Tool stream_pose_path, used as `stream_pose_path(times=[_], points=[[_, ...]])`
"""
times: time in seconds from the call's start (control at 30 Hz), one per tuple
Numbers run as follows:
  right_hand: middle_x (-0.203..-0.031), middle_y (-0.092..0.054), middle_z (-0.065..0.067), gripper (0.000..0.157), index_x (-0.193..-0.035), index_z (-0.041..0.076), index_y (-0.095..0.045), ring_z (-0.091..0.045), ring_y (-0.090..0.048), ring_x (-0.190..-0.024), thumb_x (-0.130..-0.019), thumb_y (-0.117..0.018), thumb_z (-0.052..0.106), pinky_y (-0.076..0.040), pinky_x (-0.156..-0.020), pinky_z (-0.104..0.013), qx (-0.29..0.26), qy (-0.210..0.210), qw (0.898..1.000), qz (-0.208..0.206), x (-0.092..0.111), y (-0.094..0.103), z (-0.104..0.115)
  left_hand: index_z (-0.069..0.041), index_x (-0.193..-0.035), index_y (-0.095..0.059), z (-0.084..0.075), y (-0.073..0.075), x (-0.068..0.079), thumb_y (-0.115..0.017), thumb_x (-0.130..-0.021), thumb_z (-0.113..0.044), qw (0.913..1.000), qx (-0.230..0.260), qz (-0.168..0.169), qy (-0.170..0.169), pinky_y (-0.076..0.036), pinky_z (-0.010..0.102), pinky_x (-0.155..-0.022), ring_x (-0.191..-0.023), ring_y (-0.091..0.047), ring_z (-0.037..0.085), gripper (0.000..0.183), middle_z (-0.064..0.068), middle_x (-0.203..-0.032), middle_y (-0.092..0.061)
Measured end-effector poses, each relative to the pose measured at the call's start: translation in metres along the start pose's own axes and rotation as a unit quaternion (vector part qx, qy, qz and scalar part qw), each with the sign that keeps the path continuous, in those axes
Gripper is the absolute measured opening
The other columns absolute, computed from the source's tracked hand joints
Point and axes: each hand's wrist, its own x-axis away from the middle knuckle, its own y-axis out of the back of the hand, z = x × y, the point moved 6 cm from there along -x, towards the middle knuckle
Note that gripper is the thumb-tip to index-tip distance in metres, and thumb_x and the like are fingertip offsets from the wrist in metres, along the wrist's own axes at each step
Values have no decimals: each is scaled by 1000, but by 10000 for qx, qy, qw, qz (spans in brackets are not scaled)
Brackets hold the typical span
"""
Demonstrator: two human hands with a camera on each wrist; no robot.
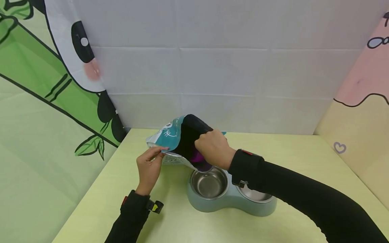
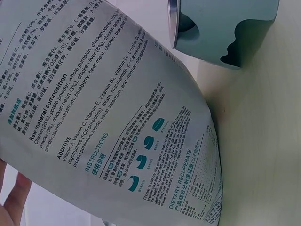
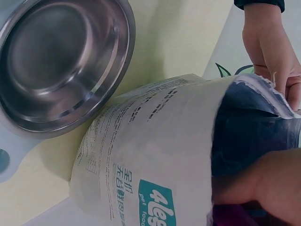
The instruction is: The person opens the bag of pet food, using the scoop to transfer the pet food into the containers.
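A pet food bag (image 1: 170, 135) with a teal and white front leans over the table, its dark mouth turned toward me. My left hand (image 1: 150, 167) pinches the near left edge of that mouth between thumb and fingers. Reaching into the opening, my right hand (image 1: 214, 148) has curled fingers about a magenta scoop (image 1: 197, 156), mostly hidden by the hand and bag. In the right wrist view the scoop (image 3: 233, 215) shows as a purple patch below the hand. Printed text covers the bag's back (image 2: 117, 117) in the left wrist view. The contents are not visible.
A blue-grey double feeder (image 1: 231, 199) stands on the pale yellow table (image 1: 170, 222), just in front of the bag. Its left steel bowl (image 1: 209, 184) lies below the bag's mouth; the right arm partly covers the right bowl (image 1: 255, 195). Cartoon-printed sheets (image 1: 212, 74) wall the table in.
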Motion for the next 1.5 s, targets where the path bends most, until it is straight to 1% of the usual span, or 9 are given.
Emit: stream_pose_path(times=[0.1, 0.3, 0.47, 0.6, 0.77, 0.93, 1.1, 1.23, 1.5], points=[[-53, -45, 3, 19, -60, 17, -54, -11, -38, -46, -76, -61, 10, -40, -40, -29, 23, 0, 10000, -19, -2, 1, 3, -11, -92, -68, 0, 2, 0, -60, -82, 2, 10000, 15, 32, -12, -49, 23, -78, -83, -61, 17, 18, 4, -86, -66], [-50, -41, 4, 21, -59, 17, -53, -10, -37, -46, -77, -60, 10, -36, -39, -25, 31, -121, 9999, 55, -4, 2, 7, -10, -91, -68, -3, 6, 1, -57, -82, 5, 9998, -94, 46, -176, -49, 21, -76, -82, -61, 17, 21, 6, -86, -66], [-50, -40, 4, 22, -58, 18, -53, -10, -37, -46, -77, -61, 10, -36, -38, -26, 21, -163, 9999, 24, -3, 4, 12, -11, -91, -68, -3, 10, 1, -57, -82, 5, 9999, -58, 71, -140, -49, 22, -76, -82, -61, 17, 21, 4, -86, -66], [-49, -38, 5, 26, -56, 18, -50, -10, -35, -46, -78, -60, 9, -33, -37, -25, -29, -177, 9998, -33, -3, 4, 15, -11, -92, -68, -3, 11, 2, -57, -82, 4, 9999, -35, 79, -124, -49, 22, -77, -82, -62, 18, 21, 3, -87, -66], [-51, -39, 5, 24, -58, 18, -52, -10, -37, -47, -79, -59, 9, -34, -39, -26, -316, -196, 9991, -214, -5, 3, 17, -11, -92, -68, -1, 11, 2, -58, -83, 4, 9999, -11, 75, -107, -49, 23, -78, -83, -62, 18, 20, 3, -87, -66], [-52, -40, 4, 23, -59, 18, -52, -11, -38, -48, -79, -59, 9, -37, -42, -27, -593, -318, 9974, -271, -9, 0, 16, -10, -92, -68, -2, 9, 2, -59, -82, 3, 9998, 47, 53, -182, -49, 22, -78, -82, -62, 18, 18, 7, -87, -66], [-49, -38, 4, 29, -54, 18, -48, -11, -37, -46, -78, -57, 6, -32, -39, -27, -1023, -477, 9933, -259, -8, -8, 10, -6, -90, -67, -2, 8, 1, -59, -80, 8, 9999, 12, 32, -115, -48, 20, -78, -83, -61, 17, 19, 10, -86, -66], [-48, -36, 4, 31, -53, 18, -46, -11, -36, -45, -78, -56, 5, -30, -39, -27, -1223, -524, 9906, -324, -6, -12, 6, -3, -89, -66, -3, 5, 0, -58, -79, 10, 10000, -12, 44, -83, -48, 20, -78, -82, -61, 17, 18, 13, -85, -66], [-47, -33, 3, 31, -52, 17, -45, -12, -35, -44, -79, -54, 3, -25, -38, -27, -1370, -598, 9876, -478, -3, -16, -2, -6, -91, -67, -5, 1, -1, -59, -79, 9, 9999, -45, -6, -111, -48, 21, -78, -83, -62, 16, 20, 9, -86, -66]])
